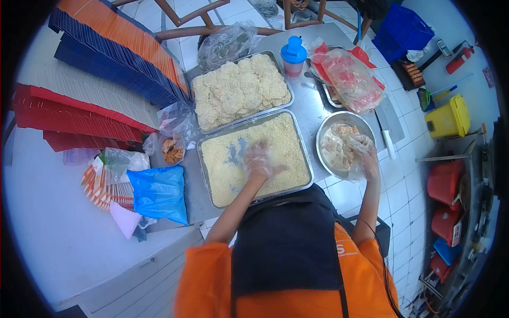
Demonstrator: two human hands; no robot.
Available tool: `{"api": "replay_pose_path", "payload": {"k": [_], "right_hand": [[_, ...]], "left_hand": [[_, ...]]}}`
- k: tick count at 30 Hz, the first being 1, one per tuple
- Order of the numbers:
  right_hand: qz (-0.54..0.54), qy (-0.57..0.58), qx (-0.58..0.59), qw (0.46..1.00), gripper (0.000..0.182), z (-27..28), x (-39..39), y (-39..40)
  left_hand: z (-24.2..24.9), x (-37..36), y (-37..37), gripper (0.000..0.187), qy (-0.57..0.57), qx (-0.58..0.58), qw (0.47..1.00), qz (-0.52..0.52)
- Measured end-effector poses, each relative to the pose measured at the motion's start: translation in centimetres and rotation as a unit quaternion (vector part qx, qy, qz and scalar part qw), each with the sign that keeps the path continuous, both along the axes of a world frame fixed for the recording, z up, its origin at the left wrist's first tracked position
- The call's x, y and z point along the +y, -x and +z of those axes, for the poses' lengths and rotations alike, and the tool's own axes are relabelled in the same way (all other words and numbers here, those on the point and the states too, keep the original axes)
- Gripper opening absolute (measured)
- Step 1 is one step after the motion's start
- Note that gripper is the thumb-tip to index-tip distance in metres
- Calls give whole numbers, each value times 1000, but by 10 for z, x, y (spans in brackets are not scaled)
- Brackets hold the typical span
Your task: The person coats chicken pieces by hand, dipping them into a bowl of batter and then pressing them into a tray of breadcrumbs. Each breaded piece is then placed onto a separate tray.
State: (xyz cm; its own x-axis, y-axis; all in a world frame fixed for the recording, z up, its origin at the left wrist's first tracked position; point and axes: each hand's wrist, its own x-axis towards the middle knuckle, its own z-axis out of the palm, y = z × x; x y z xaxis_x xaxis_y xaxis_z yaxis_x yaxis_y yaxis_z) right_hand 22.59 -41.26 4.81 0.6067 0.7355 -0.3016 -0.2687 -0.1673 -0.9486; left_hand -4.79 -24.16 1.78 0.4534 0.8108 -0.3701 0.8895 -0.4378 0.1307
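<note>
My left hand (pixel 259 160), in a clear plastic glove, lies on the pale crumbs (pixel 281 143) in the near metal tray (pixel 309 168). Its fingers are apart and slightly blurred, and it holds nothing that I can see. To the right, my gloved right hand (pixel 367 155) reaches over the rim of a round metal bowl (pixel 321 151). Its fingers curl onto a piece of raw meat (pixel 344 132) among others in whitish liquid; the glove partly hides the fingertips. Behind the near tray, a second tray (pixel 290 98) is heaped with crumb-coated pieces (pixel 238 90).
A blue-lidded cup (pixel 293 55), a bag of reddish meat (pixel 352 79) and a knife (pixel 388 140) are around the bowl. Stacked folded cartons (pixel 122 53), a blue plastic bag (pixel 158 195) and a small bag of brown food (pixel 172 151) crowd the left side.
</note>
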Motion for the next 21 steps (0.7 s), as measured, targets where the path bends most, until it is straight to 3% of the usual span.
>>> {"api": "replay_pose_path", "payload": {"k": [5, 8, 10, 13, 14, 16, 17, 19, 21], "right_hand": [[-18, 17, -10, 1000, 28, 5, 2, -2], [4, 22, -19, 1000, 29, 4, 5, -5], [5, 6, -10, 1000, 29, 2, 8, -5], [7, 3, 4, 1000, 30, -4, 11, -5], [13, 3, 5, 1000, 30, -4, 15, -1], [12, -2, -21, 1000, 31, 5, 19, 3], [14, -2, -22, 1000, 31, 4, 19, 3], [23, 3, -12, 1000, 32, 2, 23, 2], [23, 4, -14, 1000, 32, 0, 23, 1]], "left_hand": [[-36, 31, 43, 112, 35, -25, 999, 29], [-32, 41, 71, 115, 31, -87, 996, -11], [-16, 25, 90, 108, -113, -72, 990, -51], [-29, 6, 116, 100, -186, -57, 978, -71], [-42, 5, 125, 100, -186, -55, 979, -66], [-74, 8, 132, 92, -119, -223, 967, -25], [-84, 9, 132, 92, -119, -223, 967, -23], [-96, 16, 126, 75, -66, -174, 979, 84], [-107, 28, 130, 69, -83, -214, 971, 74]]}}
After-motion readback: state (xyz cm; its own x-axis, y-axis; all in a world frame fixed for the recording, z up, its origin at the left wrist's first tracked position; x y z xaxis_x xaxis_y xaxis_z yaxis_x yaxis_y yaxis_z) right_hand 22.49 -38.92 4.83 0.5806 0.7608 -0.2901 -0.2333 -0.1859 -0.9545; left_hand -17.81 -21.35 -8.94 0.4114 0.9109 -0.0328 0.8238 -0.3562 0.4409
